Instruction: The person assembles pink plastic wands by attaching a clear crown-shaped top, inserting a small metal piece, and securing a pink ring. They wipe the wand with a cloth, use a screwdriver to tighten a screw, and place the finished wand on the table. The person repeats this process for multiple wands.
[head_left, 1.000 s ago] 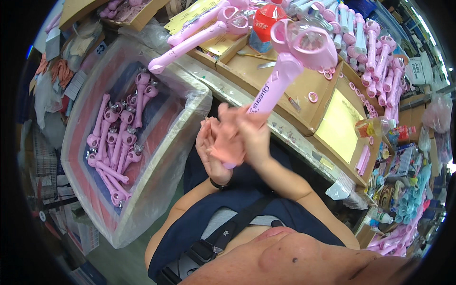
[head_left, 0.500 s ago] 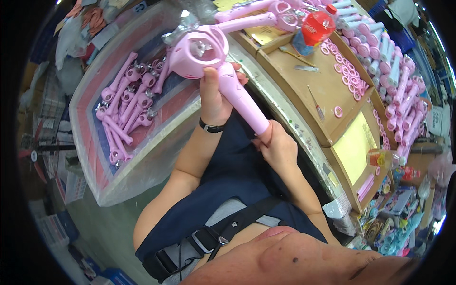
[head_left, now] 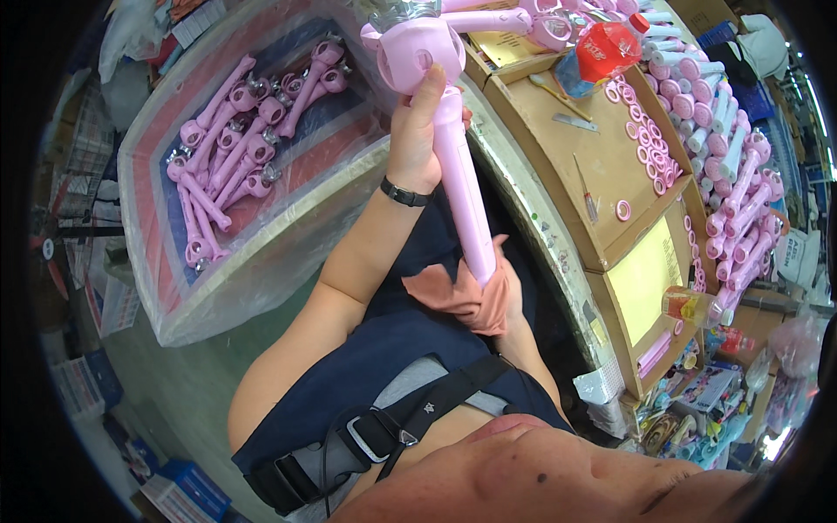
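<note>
A long pink plastic toy wand [head_left: 462, 187] runs from the top of the view down toward my lap. Its open, rounded head has a shiny silvery part on top. My left hand [head_left: 417, 144] is closed around the neck just below the head, with the thumb up on the head. Lower down, my right hand [head_left: 513, 296] presses a salmon-coloured cloth [head_left: 466, 301] around the bottom end of the handle. Most of the right hand's fingers are hidden behind the cloth and handle.
To the left, a plastic-lined bin [head_left: 261, 231] holds several pink wands [head_left: 248, 161]. At right, a cardboard tray [head_left: 558, 183] carries pink rings [head_left: 649, 157], a screwdriver [head_left: 591, 205] and a blade. A red-labelled bottle [head_left: 602, 57] stands nearby; pink handles [head_left: 741, 200] are stacked beyond.
The salmon cloth has come into view in my right hand, now around the handle's bottom end. The wand stands steeper, its head has turned, and both hands are in slightly different places.
</note>
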Action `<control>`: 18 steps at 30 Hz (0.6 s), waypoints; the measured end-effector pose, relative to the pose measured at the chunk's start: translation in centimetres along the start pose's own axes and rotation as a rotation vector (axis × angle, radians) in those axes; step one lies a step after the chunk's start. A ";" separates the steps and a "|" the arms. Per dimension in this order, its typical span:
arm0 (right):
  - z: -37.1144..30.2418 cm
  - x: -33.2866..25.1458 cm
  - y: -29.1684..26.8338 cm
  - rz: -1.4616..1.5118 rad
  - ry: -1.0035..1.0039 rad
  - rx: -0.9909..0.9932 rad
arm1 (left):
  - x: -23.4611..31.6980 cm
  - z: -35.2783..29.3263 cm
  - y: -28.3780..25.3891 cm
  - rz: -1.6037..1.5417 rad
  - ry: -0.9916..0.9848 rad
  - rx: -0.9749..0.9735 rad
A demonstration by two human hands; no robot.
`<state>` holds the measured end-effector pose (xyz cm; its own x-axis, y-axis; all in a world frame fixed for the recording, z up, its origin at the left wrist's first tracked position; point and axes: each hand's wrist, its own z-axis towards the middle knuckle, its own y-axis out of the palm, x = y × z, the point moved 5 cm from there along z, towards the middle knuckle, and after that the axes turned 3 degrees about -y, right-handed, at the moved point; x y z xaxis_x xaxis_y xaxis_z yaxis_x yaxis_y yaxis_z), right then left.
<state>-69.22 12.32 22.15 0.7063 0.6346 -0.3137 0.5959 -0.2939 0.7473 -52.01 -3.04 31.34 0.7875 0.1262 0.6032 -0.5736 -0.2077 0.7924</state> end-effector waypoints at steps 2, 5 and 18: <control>0.5 1.4 -0.5 0.000 0.222 -0.017 | 0.2 0.0 0.2 0.111 0.014 -0.049; -0.4 1.1 0.1 -0.049 0.516 -0.345 | 1.1 -0.1 0.5 0.072 -0.042 -0.162; -0.3 -9.8 13.9 -1.487 -1.862 0.243 | -2.4 -6.4 3.9 1.076 0.284 -0.518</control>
<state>-67.94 2.20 35.77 -0.6783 -0.5899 -0.4380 0.7346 -0.5586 -0.3852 -57.56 2.09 33.57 -0.1822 0.3485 0.9194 -0.9738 0.0654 -0.2178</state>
